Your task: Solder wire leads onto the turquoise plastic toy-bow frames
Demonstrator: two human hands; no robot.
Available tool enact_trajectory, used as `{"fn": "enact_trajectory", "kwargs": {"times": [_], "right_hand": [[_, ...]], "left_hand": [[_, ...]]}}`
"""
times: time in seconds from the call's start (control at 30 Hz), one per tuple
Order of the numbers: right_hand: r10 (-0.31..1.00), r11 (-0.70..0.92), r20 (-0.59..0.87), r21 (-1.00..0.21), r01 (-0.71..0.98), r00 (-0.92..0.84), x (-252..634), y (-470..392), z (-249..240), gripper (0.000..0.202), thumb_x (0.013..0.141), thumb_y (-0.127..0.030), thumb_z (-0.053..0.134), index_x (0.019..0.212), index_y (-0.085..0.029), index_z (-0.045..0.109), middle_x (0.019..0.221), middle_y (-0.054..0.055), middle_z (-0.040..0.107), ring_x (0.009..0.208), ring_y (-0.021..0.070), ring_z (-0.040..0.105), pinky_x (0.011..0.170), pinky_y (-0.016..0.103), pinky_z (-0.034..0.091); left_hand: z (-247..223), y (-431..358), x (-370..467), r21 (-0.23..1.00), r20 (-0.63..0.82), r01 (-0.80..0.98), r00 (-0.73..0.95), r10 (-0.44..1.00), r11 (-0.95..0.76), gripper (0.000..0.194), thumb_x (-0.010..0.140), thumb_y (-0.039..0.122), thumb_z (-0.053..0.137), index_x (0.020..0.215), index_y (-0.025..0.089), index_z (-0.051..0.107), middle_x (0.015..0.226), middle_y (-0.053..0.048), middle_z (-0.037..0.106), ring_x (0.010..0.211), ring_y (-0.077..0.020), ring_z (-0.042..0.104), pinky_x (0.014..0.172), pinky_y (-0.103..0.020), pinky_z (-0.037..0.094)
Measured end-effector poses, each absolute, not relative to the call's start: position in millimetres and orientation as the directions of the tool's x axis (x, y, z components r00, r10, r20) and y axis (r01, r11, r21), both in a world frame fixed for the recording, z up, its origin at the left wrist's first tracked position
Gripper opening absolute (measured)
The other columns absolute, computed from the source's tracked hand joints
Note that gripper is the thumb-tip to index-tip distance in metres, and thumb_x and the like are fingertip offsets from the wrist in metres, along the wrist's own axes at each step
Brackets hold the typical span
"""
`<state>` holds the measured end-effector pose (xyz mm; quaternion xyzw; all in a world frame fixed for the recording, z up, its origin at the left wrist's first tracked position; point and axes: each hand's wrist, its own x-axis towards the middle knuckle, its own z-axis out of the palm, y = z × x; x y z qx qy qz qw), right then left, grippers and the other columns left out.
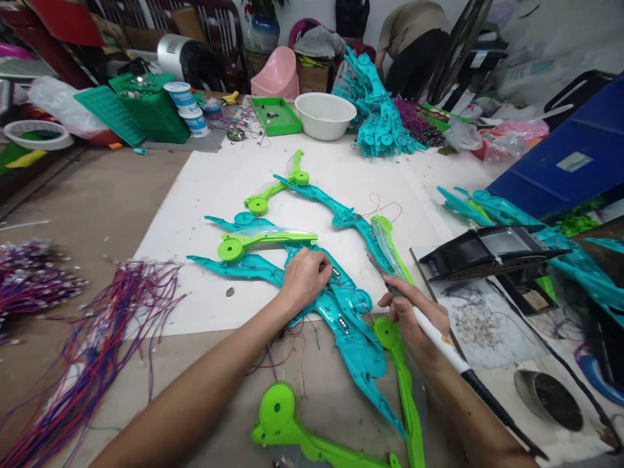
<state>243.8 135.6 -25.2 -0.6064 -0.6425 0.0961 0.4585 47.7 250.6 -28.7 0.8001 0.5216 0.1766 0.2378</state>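
My right hand grips a soldering iron with a white handle and a black cord. Its metal tip points up and left, close to a turquoise plastic bow-shaped part. My left hand is closed in a pinch over the turquoise plastic parts in the middle; what lies between its fingers is hidden. Small metal springs and thin wires show on these parts. Around them lie green plastic arms with round ends, one green arm above my left hand and another green arm below my right.
Bundles of red and blue wires lie at left. At the back stand a white basin, a green tray and a heap of turquoise parts. A black device and a round tin stand at right. A person bends over behind.
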Motion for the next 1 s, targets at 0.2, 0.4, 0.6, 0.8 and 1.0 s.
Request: {"fn": "enact_trajectory", "kwargs": {"times": [0.2, 0.4, 0.6, 0.8, 1.0], "right_hand": [[0.827, 0.376, 0.547, -0.364, 0.852, -0.132, 242.8, 95.3, -32.0, 0.046, 0.082, -0.030, 0.070, 0.125, -0.022, 0.057, 0.108, 0.009, 0.072, 0.105, 0.0269, 0.066, 0.091, 0.041, 0.055], [0.846, 0.365, 0.498, -0.279, 0.888, -0.192, 237.7, 92.1, -40.7, 0.049, 0.086, -0.023, 0.062, 0.134, -0.023, 0.049, 0.120, 0.010, 0.067, 0.118, 0.0269, 0.060, 0.095, 0.042, 0.054], [0.834, 0.332, 0.527, -0.242, 0.912, -0.164, 261.6, 119.1, -55.9, 0.042, 0.089, -0.025, 0.058, 0.131, -0.022, 0.052, 0.105, 0.011, 0.070, 0.094, 0.0249, 0.069, 0.085, 0.040, 0.056], [0.798, 0.429, 0.553, -0.244, 0.870, -0.239, 275.6, 132.2, -59.3, 0.038, 0.090, -0.024, 0.057, 0.128, -0.022, 0.055, 0.105, 0.011, 0.069, 0.097, 0.0248, 0.068, 0.085, 0.039, 0.056], [0.766, 0.544, 0.525, -0.225, 0.808, -0.370, 290.7, 148.2, -59.1, 0.036, 0.091, -0.020, 0.054, 0.127, -0.020, 0.056, 0.106, 0.012, 0.068, 0.100, 0.0233, 0.067, 0.086, 0.038, 0.056]], "left_hand": [[-31.7, 251.4, 48.0, 0.568, 0.061, 0.749, 0.375, 0.925, -0.341, 0.017, 0.086, 0.022, 0.052, 0.081, 0.020, 0.068, 0.078, -0.004, 0.068, 0.084, -0.0218, 0.057, 0.074, -0.030, 0.042], [-34.7, 255.4, 52.1, 0.572, 0.082, 0.754, 0.341, 0.937, -0.324, 0.018, 0.086, 0.023, 0.053, 0.080, 0.019, 0.070, 0.079, -0.004, 0.070, 0.085, -0.0218, 0.060, 0.078, -0.031, 0.045], [-22.3, 275.4, 39.0, 0.753, 0.108, 0.575, 0.372, 0.922, -0.320, 0.025, 0.087, 0.023, 0.054, 0.107, 0.016, 0.067, 0.101, -0.006, 0.072, 0.093, -0.0180, 0.064, 0.083, -0.028, 0.050], [-17.6, 292.8, -25.1, 0.301, 0.270, 0.876, 0.300, 0.915, -0.376, 0.045, 0.079, 0.029, 0.065, 0.122, 0.018, 0.059, 0.133, -0.016, 0.055, 0.132, -0.0350, 0.039, 0.107, -0.050, 0.033], [-17.9, 319.1, -59.3, 0.271, 0.119, 0.900, 0.321, 0.940, -0.342, 0.045, 0.081, 0.019, 0.054, 0.126, 0.018, 0.055, 0.126, -0.014, 0.057, 0.118, -0.0281, 0.054, 0.104, -0.039, 0.039]]}}
